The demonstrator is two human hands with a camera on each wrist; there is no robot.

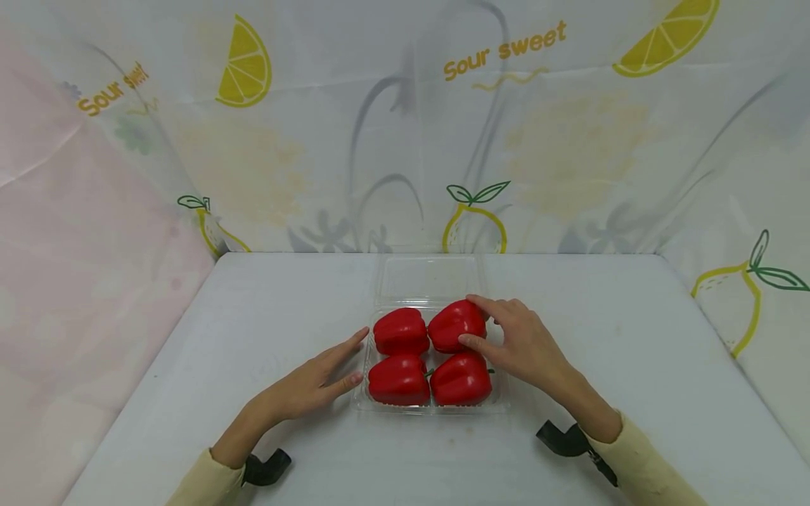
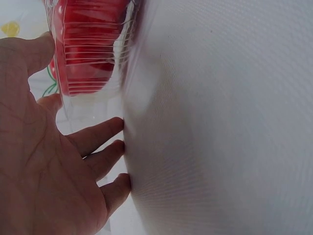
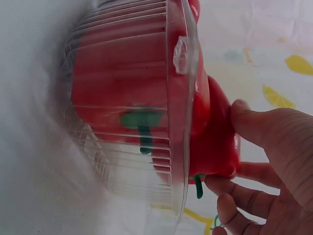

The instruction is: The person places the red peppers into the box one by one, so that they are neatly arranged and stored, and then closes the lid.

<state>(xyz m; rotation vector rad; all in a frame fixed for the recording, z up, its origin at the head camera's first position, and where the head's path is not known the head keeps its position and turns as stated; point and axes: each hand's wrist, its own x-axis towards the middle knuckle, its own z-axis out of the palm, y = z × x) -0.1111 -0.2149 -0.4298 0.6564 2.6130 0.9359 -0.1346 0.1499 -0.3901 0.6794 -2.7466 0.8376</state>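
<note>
Several glossy red bell peppers stand in two rows in a clear plastic clamshell box (image 1: 436,410), with its lid (image 1: 430,277) folded back at the far side. My right hand (image 1: 528,344) holds the far right bell pepper (image 1: 455,325) between thumb and fingers. In the right wrist view, that pepper (image 3: 215,147) shows above the box rim, its green stem hanging toward the fingers. Behind the ribbed wall sits the near right bell pepper (image 3: 122,78). My left hand (image 1: 304,386) is at the box's left side, fingers spread, thumb and index near the rim; some fingertips (image 2: 116,125) rest on the table.
The white table (image 1: 285,295) lies under the box. Behind it hangs a pale cloth (image 1: 392,140) printed with lemons and lettering. Black wrist mounts (image 1: 267,467) sit below both forearms, close to the tabletop.
</note>
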